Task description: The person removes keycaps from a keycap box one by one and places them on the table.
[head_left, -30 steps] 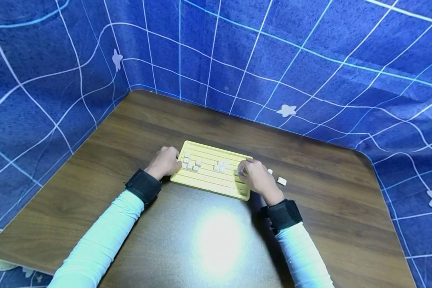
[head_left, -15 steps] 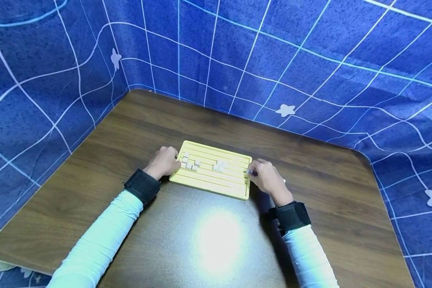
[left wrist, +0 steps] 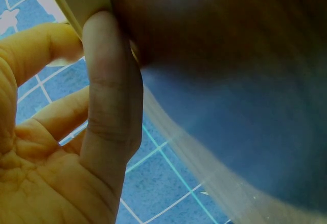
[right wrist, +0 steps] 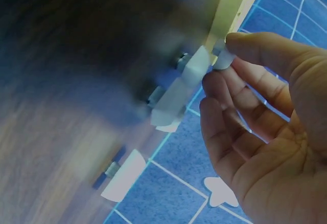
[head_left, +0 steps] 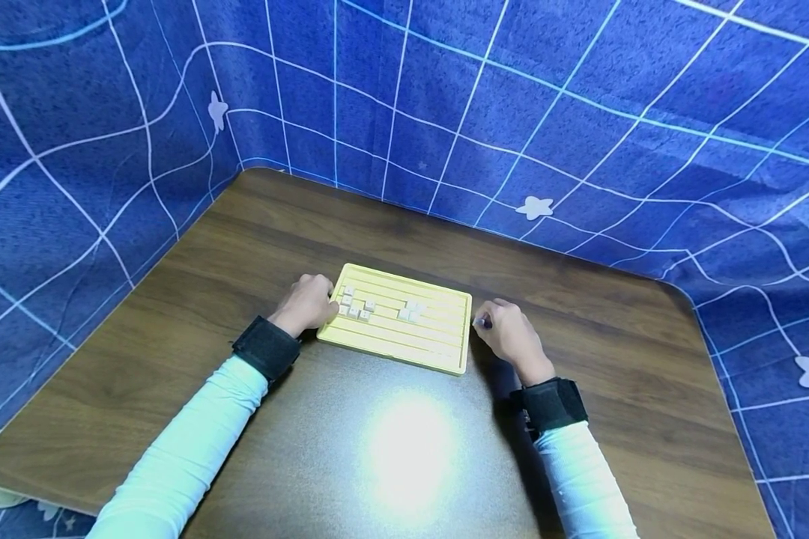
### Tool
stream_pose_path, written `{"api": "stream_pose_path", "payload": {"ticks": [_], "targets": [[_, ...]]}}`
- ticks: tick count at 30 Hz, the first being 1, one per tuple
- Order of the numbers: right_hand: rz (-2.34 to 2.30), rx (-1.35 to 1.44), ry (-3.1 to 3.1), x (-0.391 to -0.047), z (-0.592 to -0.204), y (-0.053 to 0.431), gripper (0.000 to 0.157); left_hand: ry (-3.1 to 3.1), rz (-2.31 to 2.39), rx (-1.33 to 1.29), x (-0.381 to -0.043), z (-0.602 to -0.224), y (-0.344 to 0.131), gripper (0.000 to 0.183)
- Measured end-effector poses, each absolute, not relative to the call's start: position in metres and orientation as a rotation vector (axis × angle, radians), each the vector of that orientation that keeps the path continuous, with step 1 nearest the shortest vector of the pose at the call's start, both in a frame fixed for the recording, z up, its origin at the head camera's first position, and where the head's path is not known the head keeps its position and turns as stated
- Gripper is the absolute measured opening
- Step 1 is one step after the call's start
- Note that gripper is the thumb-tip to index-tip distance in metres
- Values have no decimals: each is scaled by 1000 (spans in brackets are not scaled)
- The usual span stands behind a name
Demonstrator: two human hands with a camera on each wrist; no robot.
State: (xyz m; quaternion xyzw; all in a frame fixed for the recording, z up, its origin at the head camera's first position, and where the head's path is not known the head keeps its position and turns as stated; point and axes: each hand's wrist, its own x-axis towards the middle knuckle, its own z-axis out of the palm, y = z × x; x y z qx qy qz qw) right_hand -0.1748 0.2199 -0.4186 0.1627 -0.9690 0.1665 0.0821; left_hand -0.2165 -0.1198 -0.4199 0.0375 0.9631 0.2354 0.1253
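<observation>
A pale yellow ridged tray (head_left: 391, 346) lies on the table, with small white keycaps (head_left: 355, 313) grouped at its left. More white keycaps (head_left: 411, 311) sit near its middle. My left hand (head_left: 306, 303) grips the tray's left edge; in the left wrist view the thumb and a finger (left wrist: 110, 91) close on its rim. Just off the tray's right edge, my right hand (head_left: 510, 335) pinches a keycap (right wrist: 223, 59) between thumb and fingertips, beside the tray's edge (right wrist: 232, 9). Loose keycaps (right wrist: 125, 175) lie on the table near this hand, hidden in the head view.
The brown wooden table (head_left: 297, 232) extends around the tray. A blue cloth (head_left: 431, 90) with white grid lines and stars hangs behind it and at the sides. Glare shines on the table in front of the tray.
My right hand has moved right, from over the tray to just past its right edge, still pinching the keycap. It now covers the loose keycaps in the head view. The left hand stays put.
</observation>
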Motion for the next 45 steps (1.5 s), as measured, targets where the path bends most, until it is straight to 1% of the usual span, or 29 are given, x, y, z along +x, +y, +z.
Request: {"api": "stream_pose_path", "payload": {"ticks": [6,23,27,32,38,42,45], "targets": [[458,379,-2975,-174,-419,222,9,2823,685,133,-215,-419,-119,20],[460,339,-3012,-178,-422,221,9,2808,692,127,-215,-415,-119,30],[464,356,-2997,-178,-423,221,8,2814,692,138,-215,-417,-119,24],[446,371,-2975,-177,-424,221,9,2801,687,123,-215,-418,-119,22],[422,308,-2980,-176,-422,220,14,2809,683,122,-215,-418,-119,15],[414,279,-2984,-177,-419,216,16,2805,682,121,-216,-419,-120,14],[424,324,-2959,-178,-416,210,14,2801,688,118,-216,-419,-120,15]]}}
